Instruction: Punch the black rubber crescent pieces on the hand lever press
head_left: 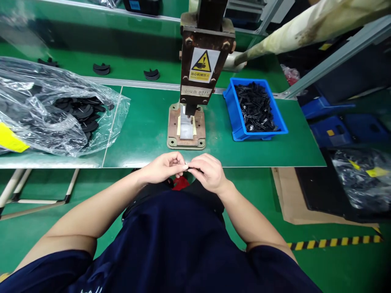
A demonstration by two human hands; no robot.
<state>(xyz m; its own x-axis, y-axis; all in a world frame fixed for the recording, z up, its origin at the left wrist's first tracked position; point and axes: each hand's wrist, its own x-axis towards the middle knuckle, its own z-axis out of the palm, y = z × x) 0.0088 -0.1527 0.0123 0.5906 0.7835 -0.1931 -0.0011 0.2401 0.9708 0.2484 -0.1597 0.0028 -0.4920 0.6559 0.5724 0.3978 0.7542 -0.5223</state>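
Note:
My left hand (168, 166) and my right hand (209, 171) meet at the front edge of the green bench, fingertips pinched together. Whatever sits between them is too small or too hidden to make out. Just beyond my hands stands a hand press (198, 61) with a warning label, its ram above a metal fixture (186, 129) on a brown base plate. To the right, a blue bin (255, 136) holds many small black parts (255, 106). On the left, black curved plastic parts (81, 112) spill toward the mouth of a clear plastic bag (39, 110).
Behind the bench rail lie black curved pieces (152, 74), spaced apart. A wrapped pipe (305, 26) slants over the right side. On the floor at right are cardboard (290, 199), a bagged bundle (363, 175) and striped tape (336, 243). A pipe frame (42, 201) stands lower left.

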